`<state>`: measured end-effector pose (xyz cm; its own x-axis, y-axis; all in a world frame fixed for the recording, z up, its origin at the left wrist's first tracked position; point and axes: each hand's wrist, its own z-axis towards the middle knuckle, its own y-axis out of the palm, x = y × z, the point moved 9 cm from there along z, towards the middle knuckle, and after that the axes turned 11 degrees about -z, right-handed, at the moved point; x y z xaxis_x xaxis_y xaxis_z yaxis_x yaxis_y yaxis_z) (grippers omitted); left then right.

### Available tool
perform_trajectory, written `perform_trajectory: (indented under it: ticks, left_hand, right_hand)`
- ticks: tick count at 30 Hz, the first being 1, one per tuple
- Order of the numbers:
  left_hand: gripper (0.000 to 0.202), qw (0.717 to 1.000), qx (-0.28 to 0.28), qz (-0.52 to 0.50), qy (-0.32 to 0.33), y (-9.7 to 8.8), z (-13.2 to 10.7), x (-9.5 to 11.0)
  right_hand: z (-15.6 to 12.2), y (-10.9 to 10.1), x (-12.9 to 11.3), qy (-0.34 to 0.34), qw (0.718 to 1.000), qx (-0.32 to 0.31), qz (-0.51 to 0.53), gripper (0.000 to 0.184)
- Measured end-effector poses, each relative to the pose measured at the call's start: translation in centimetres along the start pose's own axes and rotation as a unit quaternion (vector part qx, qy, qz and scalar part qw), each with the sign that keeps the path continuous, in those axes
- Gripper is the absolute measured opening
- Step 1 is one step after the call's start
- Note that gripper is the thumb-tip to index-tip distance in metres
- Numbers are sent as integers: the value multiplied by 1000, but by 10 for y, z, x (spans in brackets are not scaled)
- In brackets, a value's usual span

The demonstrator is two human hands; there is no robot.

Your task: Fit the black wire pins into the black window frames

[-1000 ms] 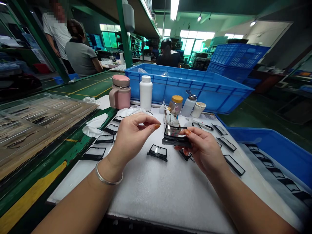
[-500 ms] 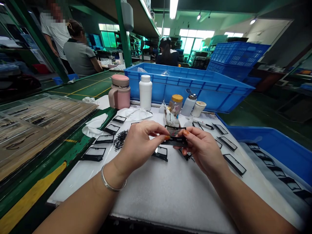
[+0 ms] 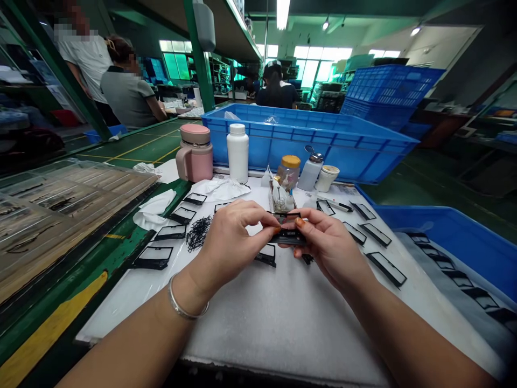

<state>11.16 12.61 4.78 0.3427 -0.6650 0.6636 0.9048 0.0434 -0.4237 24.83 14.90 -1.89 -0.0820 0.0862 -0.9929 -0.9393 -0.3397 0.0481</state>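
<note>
Head cam: R hand grips blk frame; L hand pinched at its edge, contents unclear.

Left hand: raised above white flat-topped bench, back of hand up, thumb and index finger pinched. Left bare forearm: slants inward over near edge. Right hand: fingers curled, thumb uppermost, fingertips near left fingertips. Right bare forearm: slants inward from near right corner.
</note>
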Motion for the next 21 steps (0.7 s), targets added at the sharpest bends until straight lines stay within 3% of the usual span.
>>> perform_trajectory:
  ticks: [13,21]
  left_hand:
    - [9,996,13,68,63,8,-4,8]
    - [10,996,10,72,58,8,-3,6]
  right_hand:
    - [-2,12,4,25,998,-28,47,30]
    - [-2,14,2,16,998,-36,42,30]
